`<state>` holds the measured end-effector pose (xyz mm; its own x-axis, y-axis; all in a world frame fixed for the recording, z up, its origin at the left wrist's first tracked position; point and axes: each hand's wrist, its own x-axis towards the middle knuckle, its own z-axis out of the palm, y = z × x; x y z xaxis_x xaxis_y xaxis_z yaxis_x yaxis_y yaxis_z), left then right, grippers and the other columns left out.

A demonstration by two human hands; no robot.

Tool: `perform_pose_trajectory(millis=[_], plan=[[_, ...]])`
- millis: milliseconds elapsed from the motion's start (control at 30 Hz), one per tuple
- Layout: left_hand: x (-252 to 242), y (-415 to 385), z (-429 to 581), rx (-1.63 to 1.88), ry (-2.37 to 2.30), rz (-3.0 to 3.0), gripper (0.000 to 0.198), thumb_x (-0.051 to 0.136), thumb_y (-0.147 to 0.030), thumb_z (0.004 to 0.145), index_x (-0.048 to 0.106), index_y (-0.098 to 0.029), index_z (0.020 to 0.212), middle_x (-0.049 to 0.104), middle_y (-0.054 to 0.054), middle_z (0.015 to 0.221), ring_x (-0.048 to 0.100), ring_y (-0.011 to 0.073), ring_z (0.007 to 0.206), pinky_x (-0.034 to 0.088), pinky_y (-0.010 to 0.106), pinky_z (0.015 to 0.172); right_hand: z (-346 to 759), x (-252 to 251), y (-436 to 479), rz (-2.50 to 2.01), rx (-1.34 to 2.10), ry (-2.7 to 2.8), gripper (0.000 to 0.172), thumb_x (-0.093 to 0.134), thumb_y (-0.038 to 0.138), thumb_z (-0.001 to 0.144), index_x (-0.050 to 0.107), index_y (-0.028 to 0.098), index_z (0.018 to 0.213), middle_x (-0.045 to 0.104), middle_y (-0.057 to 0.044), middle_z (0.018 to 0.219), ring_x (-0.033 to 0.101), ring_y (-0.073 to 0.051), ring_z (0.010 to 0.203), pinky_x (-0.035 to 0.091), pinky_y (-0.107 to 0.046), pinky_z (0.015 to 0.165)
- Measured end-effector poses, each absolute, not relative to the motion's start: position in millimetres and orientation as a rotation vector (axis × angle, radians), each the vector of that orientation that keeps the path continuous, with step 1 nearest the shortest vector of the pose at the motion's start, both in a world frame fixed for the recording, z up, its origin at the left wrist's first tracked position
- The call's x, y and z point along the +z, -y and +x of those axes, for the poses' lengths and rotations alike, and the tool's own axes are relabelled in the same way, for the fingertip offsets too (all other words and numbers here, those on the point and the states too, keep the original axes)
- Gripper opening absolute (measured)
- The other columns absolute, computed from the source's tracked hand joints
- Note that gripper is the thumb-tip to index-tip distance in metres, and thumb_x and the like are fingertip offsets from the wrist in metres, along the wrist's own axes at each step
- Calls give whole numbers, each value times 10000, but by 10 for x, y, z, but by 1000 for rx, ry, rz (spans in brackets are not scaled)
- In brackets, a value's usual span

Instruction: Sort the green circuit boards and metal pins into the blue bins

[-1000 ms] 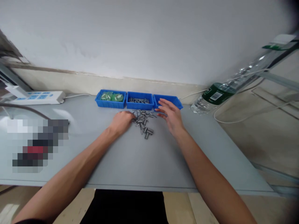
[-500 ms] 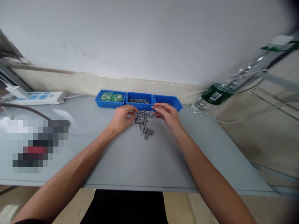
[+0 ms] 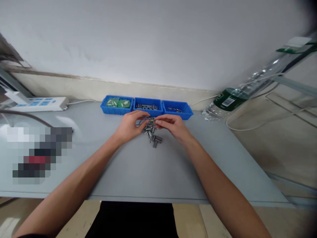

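Observation:
A loose pile of small grey metal pins (image 3: 149, 128) lies on the table between my two hands, with a few thicker short cylinders (image 3: 157, 140) at its near end. My left hand (image 3: 131, 126) curves around the pile's left side; a gap shows between its thumb and forefinger, and the fingertips are at the far pins. From the right, my right hand (image 3: 173, 127) has thumb and fingertips pinched together at the pile's upper edge, on what looks like a thin metal pin, mostly hidden by the fingers.
Behind the pile stand three blue bins in a row: the left bin (image 3: 104, 109) with green packets, the middle bin (image 3: 139, 100) with grey cylinders, the right bin (image 3: 187, 114) with several thin pins. A plastic bottle (image 3: 230, 99) is at right, a power strip (image 3: 54, 103) at left.
My right hand has moved left and nearer from the right bin's front edge to the pile, its fingers now together. My left hand has shifted slightly right. The right bin's pins show more clearly.

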<state>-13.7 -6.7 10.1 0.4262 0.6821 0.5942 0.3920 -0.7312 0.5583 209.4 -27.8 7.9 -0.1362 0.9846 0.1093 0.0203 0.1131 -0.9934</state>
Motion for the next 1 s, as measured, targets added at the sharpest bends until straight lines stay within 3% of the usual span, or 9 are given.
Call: perform_pose_trajectory(millis=[100,200,367,533,700,867,1000], plan=[[30,21,-185,933,-1144,2590,355,516,-177,990,666,-172,1312,686,129,1354,644,280,1268,542,477,1110,2136,83,243,-1122,1091,1248,314,855,433,723,819,249,975,795,-72,1021,730,-220,861,594,-391,803],[-28,-1,-209,532,-1290,2730,421,460,-121,984,630,-132,1368,629,159,1440,543,312,1396,492,489,1155,2196,71,195,-1130,978,1107,416,845,387,703,791,272,1098,724,-68,1304,704,-275,1111,595,-421,889],[-53,1,-204,294,-1409,2729,350,457,-137,1000,686,-201,1258,721,114,1284,684,266,1193,572,399,1010,2248,45,149,-1153,980,1077,558,815,397,709,722,302,1251,599,-58,1494,592,-314,1334,573,-460,994],[-148,-66,-229,484,-1363,2710,252,508,-169,971,756,-186,1011,776,112,962,737,250,940,594,354,864,2189,87,196,-1157,1051,1091,509,820,409,717,728,305,1207,623,-48,1461,671,-282,1205,604,-409,914],[-189,-97,-278,670,-1284,2644,220,539,-204,942,754,-186,902,751,114,866,720,259,870,593,351,800,2179,93,211,-1164,1066,1093,434,806,409,745,744,299,1160,661,-47,1397,721,-227,1045,608,-360,846],[-100,-47,-248,559,-1369,2698,287,495,-82,900,742,-175,1014,733,138,966,702,294,877,580,395,762,2184,95,208,-1156,1099,1056,378,828,387,722,764,293,1082,712,-32,1296,728,-196,962,598,-333,798],[-77,-33,-214,445,-1386,2796,331,457,-39,926,677,-131,1156,706,146,992,677,303,969,565,428,885,2159,119,221,-1150,1109,1040,347,836,368,703,771,283,1034,724,-33,1253,725,-183,919,584,-329,781]])
